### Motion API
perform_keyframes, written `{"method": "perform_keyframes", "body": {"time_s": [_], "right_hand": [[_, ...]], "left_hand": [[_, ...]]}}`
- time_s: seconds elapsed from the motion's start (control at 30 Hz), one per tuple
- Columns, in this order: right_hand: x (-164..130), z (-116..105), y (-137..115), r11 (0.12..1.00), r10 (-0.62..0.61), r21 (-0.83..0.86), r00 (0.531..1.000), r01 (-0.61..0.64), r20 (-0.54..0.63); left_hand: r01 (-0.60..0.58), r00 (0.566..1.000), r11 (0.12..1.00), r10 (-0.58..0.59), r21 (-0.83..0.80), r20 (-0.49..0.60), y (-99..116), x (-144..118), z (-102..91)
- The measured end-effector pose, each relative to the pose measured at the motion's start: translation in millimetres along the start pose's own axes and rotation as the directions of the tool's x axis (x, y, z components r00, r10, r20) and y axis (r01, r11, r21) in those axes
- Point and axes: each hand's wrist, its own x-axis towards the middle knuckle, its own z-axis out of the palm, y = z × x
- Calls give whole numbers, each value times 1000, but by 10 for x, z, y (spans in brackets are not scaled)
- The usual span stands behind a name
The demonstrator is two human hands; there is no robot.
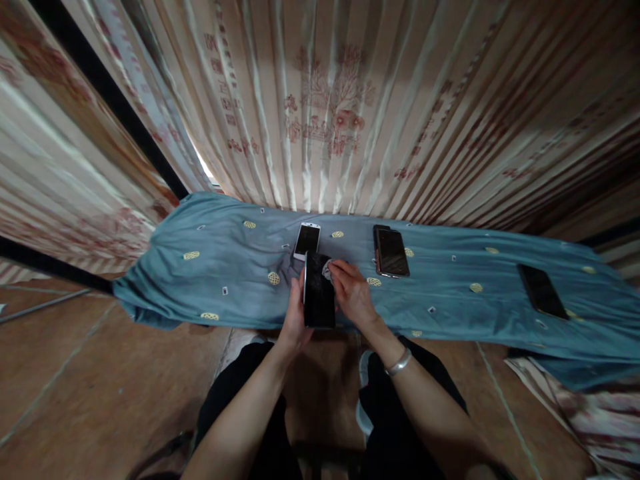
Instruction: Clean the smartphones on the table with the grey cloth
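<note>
My left hand (297, 311) is closed around the left edge of a black smartphone (319, 297), held above the front edge of the bench with its dark screen up. Pinched in the fingers of my right hand (351, 288) is a small greyish cloth (327, 270), which lies against the upper right of that screen. Smudges show on the glass near the cloth. Just behind, a white smartphone (307, 241) rests on the bench, partly over a crumpled grey-purple cloth (289, 267).
A blue bedsheet with yellow pineapple prints (170, 267) covers the long bench. To the right lie a dark phone (393, 253), overlapping another dark item (379, 232), and a black phone (543, 291) farther off. Patterned curtains (325, 100) hang behind; a dark pole (115, 100) slants at left.
</note>
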Motion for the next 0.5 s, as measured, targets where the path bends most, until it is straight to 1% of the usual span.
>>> {"method": "perform_keyframes", "body": {"time_s": [0.13,0.33,0.5], "right_hand": [[-93,4,-38,1000,-30,-3,999,30,12],[-212,-26,-148,998,-66,-12,997,67,43],[-292,-63,-263,994,-109,-24,992,110,61]], "left_hand": [[-51,999,999,51,-17,-2,7,34,4],[-103,995,995,103,14,-4,54,43,-17],[-122,992,992,122,14,-41,104,56,-32]]}}
